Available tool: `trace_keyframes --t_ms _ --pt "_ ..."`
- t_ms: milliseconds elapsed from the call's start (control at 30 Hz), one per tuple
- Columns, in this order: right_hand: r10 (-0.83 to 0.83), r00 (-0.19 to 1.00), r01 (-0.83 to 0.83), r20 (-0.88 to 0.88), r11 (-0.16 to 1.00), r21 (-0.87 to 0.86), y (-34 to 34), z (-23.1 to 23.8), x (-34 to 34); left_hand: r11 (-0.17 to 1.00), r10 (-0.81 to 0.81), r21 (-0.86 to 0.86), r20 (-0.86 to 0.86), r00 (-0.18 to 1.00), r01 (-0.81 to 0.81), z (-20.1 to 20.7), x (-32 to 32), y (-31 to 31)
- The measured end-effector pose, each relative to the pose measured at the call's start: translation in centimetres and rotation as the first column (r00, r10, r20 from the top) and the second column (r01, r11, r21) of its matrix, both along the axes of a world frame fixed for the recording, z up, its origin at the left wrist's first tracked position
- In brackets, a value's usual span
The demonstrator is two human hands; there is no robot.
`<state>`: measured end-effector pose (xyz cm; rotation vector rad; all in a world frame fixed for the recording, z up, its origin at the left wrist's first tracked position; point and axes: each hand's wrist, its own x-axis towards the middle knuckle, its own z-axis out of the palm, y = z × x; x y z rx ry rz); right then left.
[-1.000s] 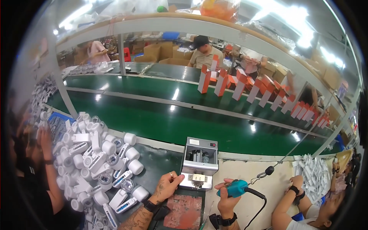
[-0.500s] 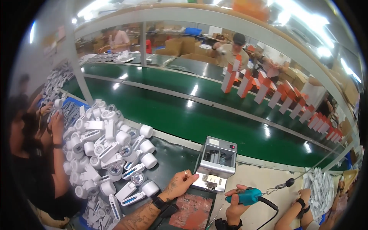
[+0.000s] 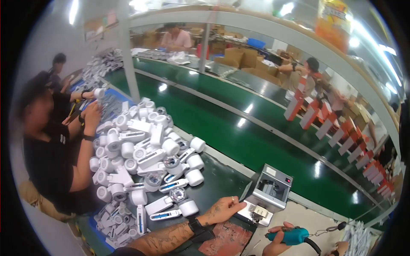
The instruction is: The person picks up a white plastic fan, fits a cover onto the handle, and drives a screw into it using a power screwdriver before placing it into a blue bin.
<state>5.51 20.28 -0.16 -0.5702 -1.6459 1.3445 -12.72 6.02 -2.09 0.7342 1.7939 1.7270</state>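
Our left hand (image 3: pixel 223 210) flat, fingers spread, touching front lip of grey feeder box (image 3: pixel 267 193). Our right hand (image 3: pixel 277 239) wrapped around teal screwdriver (image 3: pixel 289 235), just right of box. We judge: picking up screw; next, bring tip across to box.

View swung left; left hand (image 3: pixel 222 210) slid off grey machine (image 3: pixel 265 194) onto table.

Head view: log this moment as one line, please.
left hand: flat beside grey box machine | right hand: holds teal electric screwdriver | pile of white parts: left, on dark mat | green conveyor: behind
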Motion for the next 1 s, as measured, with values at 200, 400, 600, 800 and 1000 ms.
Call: trace_keyframes --t_ms 200,400,600,800,1000 --pt "0.058 0.974 -0.050 -0.218 0.998 0.039 0.4 -0.5 0.6 1.000 0.006 0.010 -0.020 1.000 -0.006 -1.2 0.1 0.2" --pt "0.085 0.982 -0.072 -0.171 0.994 0.082 0.4 0.2 0.5 0.999 0.007 0.035 -0.039 0.999 -0.006 -1.2 0.4 0.3" --pt "0.044 0.978 -0.017 -0.202 0.990 0.138 0.1 0.4 -0.1 0.999 0.012 0.038 -0.054 0.998 -0.010 -0.4 0.0 0.0" --pt "0.017 0.974 0.015 -0.228 0.990 0.140 -0.5 0.7 -0.7 1.000 0.008 -0.001 -0.031 0.999 -0.009 0.1 0.1 -0.4" --pt "0.016 0.972 0.010 -0.236 0.994 0.106 -0.6 0.9 -0.6 1.000 0.022 -0.008 -0.053 0.998 -0.023 -0.2 -0.1 -0.4"
